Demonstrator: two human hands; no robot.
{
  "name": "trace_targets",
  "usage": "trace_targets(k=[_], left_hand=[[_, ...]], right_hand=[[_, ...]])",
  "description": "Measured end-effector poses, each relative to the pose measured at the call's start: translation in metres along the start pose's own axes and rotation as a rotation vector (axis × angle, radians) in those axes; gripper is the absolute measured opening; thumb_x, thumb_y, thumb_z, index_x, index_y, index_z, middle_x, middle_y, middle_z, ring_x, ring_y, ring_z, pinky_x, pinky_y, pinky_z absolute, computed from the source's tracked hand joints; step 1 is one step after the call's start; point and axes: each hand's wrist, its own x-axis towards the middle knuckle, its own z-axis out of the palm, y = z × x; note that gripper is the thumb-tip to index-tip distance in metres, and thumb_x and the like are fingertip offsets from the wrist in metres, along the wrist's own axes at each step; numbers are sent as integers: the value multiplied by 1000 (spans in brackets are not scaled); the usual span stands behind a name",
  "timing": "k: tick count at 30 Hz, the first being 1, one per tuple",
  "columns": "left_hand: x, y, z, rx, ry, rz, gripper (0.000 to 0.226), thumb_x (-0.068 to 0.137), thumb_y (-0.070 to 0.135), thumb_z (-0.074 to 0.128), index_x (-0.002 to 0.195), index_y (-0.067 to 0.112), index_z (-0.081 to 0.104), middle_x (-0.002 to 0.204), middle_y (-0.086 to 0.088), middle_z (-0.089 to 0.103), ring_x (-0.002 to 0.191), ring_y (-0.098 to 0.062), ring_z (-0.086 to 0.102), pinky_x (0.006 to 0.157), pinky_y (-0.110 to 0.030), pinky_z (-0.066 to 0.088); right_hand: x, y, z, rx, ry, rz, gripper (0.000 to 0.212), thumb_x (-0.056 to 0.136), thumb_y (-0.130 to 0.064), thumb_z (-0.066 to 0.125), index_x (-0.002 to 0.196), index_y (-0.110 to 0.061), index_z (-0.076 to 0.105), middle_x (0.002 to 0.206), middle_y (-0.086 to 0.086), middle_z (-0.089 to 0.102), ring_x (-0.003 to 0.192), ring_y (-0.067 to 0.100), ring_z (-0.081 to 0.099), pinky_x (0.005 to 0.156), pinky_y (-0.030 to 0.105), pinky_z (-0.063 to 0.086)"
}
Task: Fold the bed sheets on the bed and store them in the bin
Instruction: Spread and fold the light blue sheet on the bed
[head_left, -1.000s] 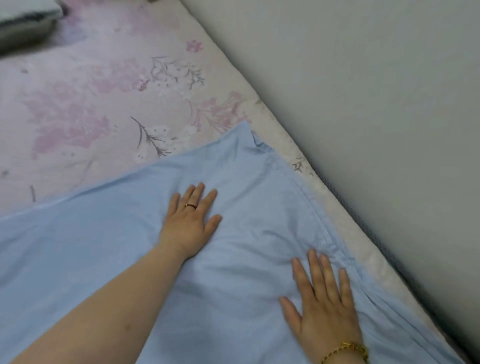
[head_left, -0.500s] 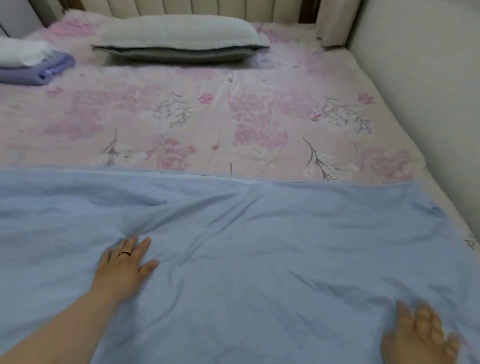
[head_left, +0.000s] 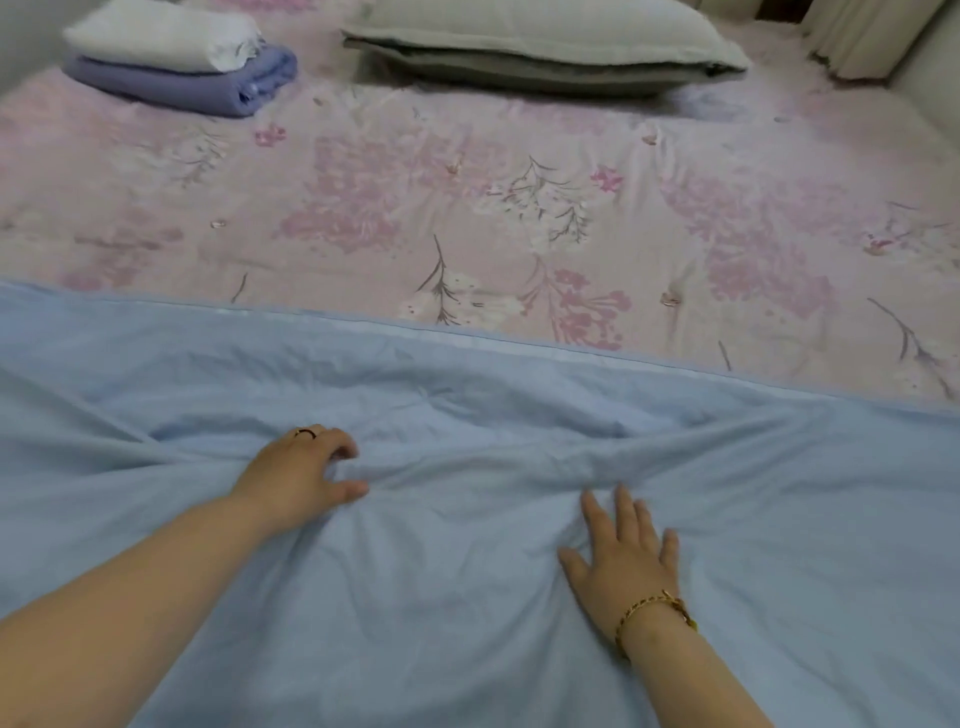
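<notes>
Head view, the only feed I have.

Blue sheet (head_left: 467, 597) is spread across the whole lower half of the frame, lying on the bed (head_left: 467, 197), which has a pink floral cover. The sheet's far hemmed edge runs from mid left down toward mid right. The cloth is wrinkled, with a bunched ridge running sideways between the two hands, centre of frame.

Left hand (head_left: 301, 480), lower left of centre: grip closed down. The fingers are curled and the thumb is drawn in, with a fold of the blue sheet gathered between them. There's a ring (head_left: 305, 433) on one finger. The forearm comes in from the bottom left corner and lies over the sheet.

Right hand (head_left: 621, 566), lower right of centre: grip fully open. The palm is flat on the blue sheet with fingers straight and spread, fingertips at the ridge. It holds nothing and just presses the cloth. There's a gold bracelet (head_left: 654, 610) at the wrist.

The hands are apart and both are on the sheet.

Upper left of frame: a white folded cloth (head_left: 161, 34) stacked on a purple folded cloth (head_left: 192, 85), both resting on the bed. Top centre to right: a grey-white pillow (head_left: 540, 36) lying flat on the bed. Top right corner: a cream pleated curtain (head_left: 872, 36).
</notes>
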Motion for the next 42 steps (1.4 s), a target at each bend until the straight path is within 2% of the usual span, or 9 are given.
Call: trace_targets(k=[4, 9, 17, 19, 23, 27, 32, 39, 42], left_hand=[[10, -24, -7, -235, -79, 39, 22, 78, 32, 71, 74, 31, 49, 81, 11, 51, 82, -9, 52, 63, -13, 35], [16, -26, -25, -416, -256, 153, 22, 80, 18, 70, 64, 22, 56, 79, 2, 61, 65, 0, 52, 64, -9, 39], [16, -32, -38, -259, -467, 69, 35, 98, 34, 38, 72, 20, 56, 84, 2, 59, 74, -8, 50, 70, -12, 36], [16, -34, -38, -34, -431, 112, 10, 93, 29, 48, 95, 22, 55, 107, 1, 58, 87, -10, 49, 70, -15, 36], [10, -41, -34, 279, -273, 216, 47, 83, 32, 61, 127, 26, 44, 132, 6, 43, 122, -12, 42, 94, -20, 33], [7, -46, -29, 230, -359, 146, 25, 82, 37, 62, 104, 32, 51, 107, 10, 55, 102, -12, 51, 72, -15, 36], [5, -54, -39, 74, -268, 171, 28, 83, 42, 60, 63, 29, 46, 76, 13, 50, 85, -13, 50, 65, -22, 32], [27, -51, -67, -222, 214, 104, 15, 89, 18, 57, 96, 10, 68, 92, -6, 64, 96, -26, 58, 72, -26, 34], [45, -44, -73, -143, 266, 76, 15, 91, 24, 54, 98, 13, 62, 90, -5, 56, 88, -26, 52, 69, -28, 31]], right_hand=[[10, -11, -22, -84, 11, 79, 62, 93, -50, 36, 145, -27, 15, 155, 3, 10, 142, 22, 16, 114, 38, 17], [33, -34, -69, -66, 259, -112, 48, 90, -35, 50, 135, -22, 37, 143, 0, 35, 133, 19, 31, 108, 28, 21], [55, -74, -110, 83, -422, 26, 62, 86, -64, 37, 120, -16, 57, 127, 2, 49, 123, 24, 45, 108, 35, 30], [55, -73, -115, 59, -426, 88, 62, 90, -61, 30, 117, -13, 58, 125, 5, 50, 120, 25, 46, 105, 35, 29], [51, -66, -106, -233, -449, -28, 37, 93, -44, 44, 117, -20, 59, 118, -5, 54, 115, 19, 51, 100, 29, 39], [48, -56, -89, -161, -521, -72, 8, 85, -38, 57, 88, -30, 60, 95, -8, 59, 88, 10, 56, 87, 24, 45], [43, -48, -88, 40, -441, -122, 25, 85, -23, 60, 61, -24, 54, 69, -6, 57, 59, 6, 45, 56, 14, 37], [46, -46, -101, 289, -302, -155, 10, 86, -35, 61, 91, -28, 56, 82, -10, 52, 80, 9, 50, 76, 20, 37], [59, -47, -112, 333, -140, -186, 19, 84, -25, 64, 71, -18, 52, 68, -3, 47, 62, 9, 45, 58, 19, 35]])
